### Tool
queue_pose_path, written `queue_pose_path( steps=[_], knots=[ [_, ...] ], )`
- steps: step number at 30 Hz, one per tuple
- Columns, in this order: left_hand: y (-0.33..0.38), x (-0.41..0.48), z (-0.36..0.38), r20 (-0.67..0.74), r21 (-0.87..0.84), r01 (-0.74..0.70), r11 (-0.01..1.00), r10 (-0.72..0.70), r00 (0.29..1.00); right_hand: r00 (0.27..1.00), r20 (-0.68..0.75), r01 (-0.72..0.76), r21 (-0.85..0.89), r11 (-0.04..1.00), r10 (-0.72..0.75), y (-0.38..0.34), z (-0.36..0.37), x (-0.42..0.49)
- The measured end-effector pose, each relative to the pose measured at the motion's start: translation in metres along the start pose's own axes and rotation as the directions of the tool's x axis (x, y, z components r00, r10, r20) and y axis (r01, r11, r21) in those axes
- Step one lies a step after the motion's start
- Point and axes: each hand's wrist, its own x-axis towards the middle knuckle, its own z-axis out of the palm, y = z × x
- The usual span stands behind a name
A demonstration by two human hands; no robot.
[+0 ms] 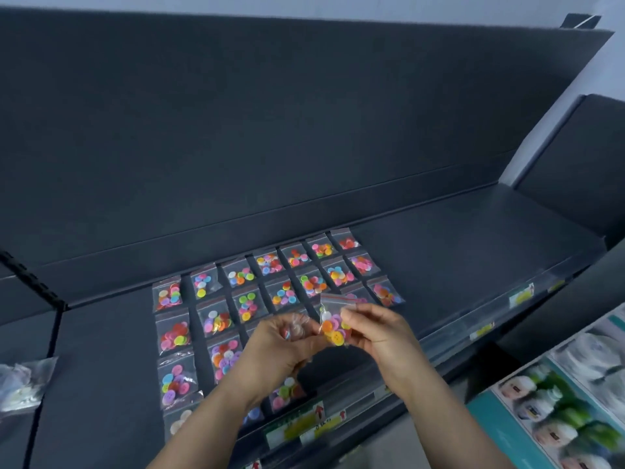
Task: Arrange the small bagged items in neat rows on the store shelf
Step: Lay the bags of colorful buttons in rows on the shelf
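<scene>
The right hand pinches a bag of coloured buttons between thumb and fingertips, red zip strip uppermost, held in the air just above the laid rows. The left hand is curled beside it round some clear plastic, probably another bag, though it is too blurred to be sure. The pinch sits low on the bag, over the loose buttons, so the likeliest slip is the film sliding out and the bag dropping onto the rows, knocking neighbours askew. Both forearms cross the front bags, which lie close beneath them; a lowered wrist could drag those toward the front rail. The bags look slick and light on a smooth shelf, so I judge that any nudge while setting one down would spread along its row. The hands hide the middle of the grid, so the next free slot cannot be told. To the right of the rows the shelf looks bare as far as its end wall, giving the widest room; to the left is a narrower bare strip before a heap of pale bags. The back wall stands just behind the far row.
</scene>
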Motion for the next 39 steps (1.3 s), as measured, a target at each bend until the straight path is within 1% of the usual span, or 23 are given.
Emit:
queue_pose_path(
  steps=[2,4,5,7,9,11,13,16,20,22,25,30,34,36,39],
  knots=[
    [-0.001,-0.002,0.005,-0.072,0.000,0.015,1.000,-0.015,0.997,0.999,0.031,-0.015,-0.100,0.995,0.019,0.000,-0.005,0.010],
    [-0.002,-0.006,0.008,-0.206,-0.024,0.038,0.999,-0.043,0.978,0.995,0.095,-0.008,-0.205,0.979,0.027,-0.001,-0.011,0.019],
    [-0.003,-0.008,0.008,-0.284,-0.056,0.051,0.997,-0.065,0.957,0.992,0.126,0.006,-0.257,0.966,0.027,-0.001,-0.014,0.023],
    [-0.006,-0.012,0.008,-0.425,-0.165,0.064,0.984,-0.129,0.896,0.982,0.187,0.051,-0.387,0.921,0.025,0.000,-0.018,0.030],
    [-0.014,-0.017,0.007,-0.531,-0.258,0.036,0.966,-0.173,0.830,0.968,0.249,0.107,-0.513,0.852,0.028,0.003,-0.018,0.035],
    [-0.023,-0.023,0.009,-0.613,-0.295,-0.004,0.955,-0.186,0.768,0.947,0.318,0.162,-0.597,0.786,0.046,0.008,-0.015,0.037],
    [-0.030,-0.031,0.011,-0.660,-0.297,-0.018,0.955,-0.192,0.726,0.921,0.385,0.224,-0.656,0.721,0.065,0.013,-0.011,0.040],
    [-0.037,-0.043,0.017,-0.699,-0.302,-0.040,0.952,-0.193,0.689,0.901,0.430,0.299,-0.709,0.639,0.055,0.023,-0.005,0.045],
    [-0.041,-0.050,0.019,-0.725,-0.312,-0.074,0.947,-0.187,0.663,0.910,0.413,0.369,-0.756,0.540,-0.042,0.027,-0.002,0.042],
    [-0.042,-0.051,0.016,-0.728,-0.315,-0.072,0.946,-0.193,0.658,0.915,0.397,0.370,-0.758,0.536,-0.070,0.027,-0.001,0.040],
    [-0.041,-0.050,0.009,-0.709,-0.316,-0.059,0.947,-0.194,0.678,0.932,0.355,0.337,-0.761,0.555,-0.079,0.028,-0.001,0.038],
    [-0.036,-0.046,0.001,-0.674,-0.352,-0.049,0.935,-0.216,0.707,0.936,0.336,0.337,-0.769,0.543,-0.106,0.033,0.003,0.032],
    [-0.034,-0.042,-0.001,-0.644,-0.367,-0.053,0.929,-0.213,0.735,0.934,0.314,0.355,-0.778,0.519,-0.167,0.036,0.001,0.029],
    [-0.036,-0.040,-0.002,-0.641,-0.352,-0.047,0.935,-0.204,0.740,0.926,0.317,0.377,-0.773,0.511,-0.204,0.037,-0.002,0.027],
    [-0.038,-0.039,-0.003,-0.634,-0.349,-0.042,0.936,-0.203,0.746,0.913,0.356,0.406,-0.766,0.498,-0.198,0.039,-0.004,0.024]
  ],
)
